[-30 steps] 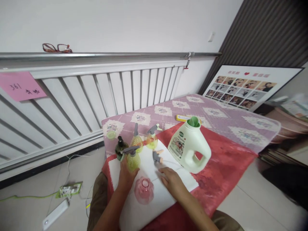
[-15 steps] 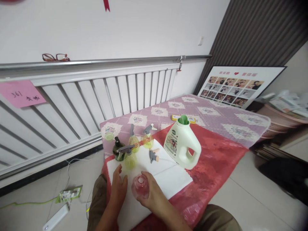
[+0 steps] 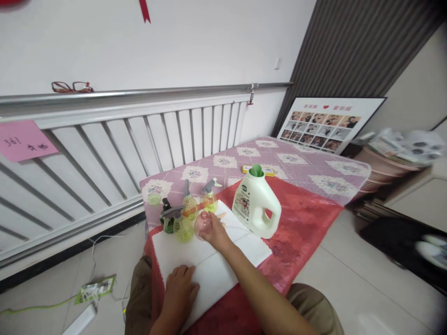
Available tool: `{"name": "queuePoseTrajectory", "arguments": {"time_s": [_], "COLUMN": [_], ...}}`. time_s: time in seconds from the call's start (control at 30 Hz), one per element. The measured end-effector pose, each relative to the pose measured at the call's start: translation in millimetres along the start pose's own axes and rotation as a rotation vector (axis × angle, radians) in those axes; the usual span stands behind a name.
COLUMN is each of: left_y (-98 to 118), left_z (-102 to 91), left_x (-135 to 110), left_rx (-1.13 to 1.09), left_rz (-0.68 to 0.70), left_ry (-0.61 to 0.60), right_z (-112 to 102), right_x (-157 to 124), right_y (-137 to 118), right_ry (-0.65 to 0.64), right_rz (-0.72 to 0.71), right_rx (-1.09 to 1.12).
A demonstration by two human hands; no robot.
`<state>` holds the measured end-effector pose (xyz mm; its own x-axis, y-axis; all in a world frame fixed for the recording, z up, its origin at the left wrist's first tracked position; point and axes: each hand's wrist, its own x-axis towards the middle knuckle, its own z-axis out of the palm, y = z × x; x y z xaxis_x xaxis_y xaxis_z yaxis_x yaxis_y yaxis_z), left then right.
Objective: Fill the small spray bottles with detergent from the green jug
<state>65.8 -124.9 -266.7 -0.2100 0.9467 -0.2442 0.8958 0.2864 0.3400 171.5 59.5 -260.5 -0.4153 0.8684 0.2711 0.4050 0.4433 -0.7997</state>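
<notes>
My right hand (image 3: 217,233) is closed around a pink clear bottle (image 3: 203,226) with no top on its neck. The bottle is upright beside a yellow-green spray bottle (image 3: 183,229) with a grey trigger head. Lying on the white cloth (image 3: 213,265) near its left front edge is my left hand (image 3: 180,287), fingers stretched out and holding nothing. Two more yellow spray bottles (image 3: 189,204) and a dark green pump bottle (image 3: 168,224) stand behind. A loose grey and tan spray head (image 3: 222,215) is mostly hidden by the right hand.
Right of the bottles stands a pale green jug (image 3: 256,204) with a green spout. Behind it lies a yellow box (image 3: 268,171). A small yellow-green lid (image 3: 154,199) rests at the table's left corner. A white radiator (image 3: 167,135) runs along the wall.
My right hand has carried the pink bottle forward to the spray bottles. My left hand has come back toward me and down onto the cloth. The view has shifted slightly.
</notes>
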Motion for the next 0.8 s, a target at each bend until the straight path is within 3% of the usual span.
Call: {"name": "queuePoseTrajectory", "arguments": {"time_s": [0.2,0.37,0.57,0.67,0.8], "left_y": [3,8,17,21,27], "left_z": [3.0,4.5,-0.1,-2.5,-8.2], "left_x": [-1,-13,-30,-37,-49], "left_rx": [0.048,-0.052,-0.154,-0.200,-0.240], "left_rz": [0.045,0.151,0.213,0.260,0.340], "left_ry": [-0.049,-0.105,-0.157,-0.184,-0.254], "right_z": [-36,-80,-123,-137,-148], "right_x": [-41,-76,-89,-91,-96], "right_y": [17,23,28,37,46], "right_ry": [-0.070,-0.293,-0.511,-0.529,-0.441], "right_rz": [0.045,0.019,-0.037,-0.043,-0.043], "right_rx": [-0.174,-0.343,-0.431,-0.481,-0.560]}}
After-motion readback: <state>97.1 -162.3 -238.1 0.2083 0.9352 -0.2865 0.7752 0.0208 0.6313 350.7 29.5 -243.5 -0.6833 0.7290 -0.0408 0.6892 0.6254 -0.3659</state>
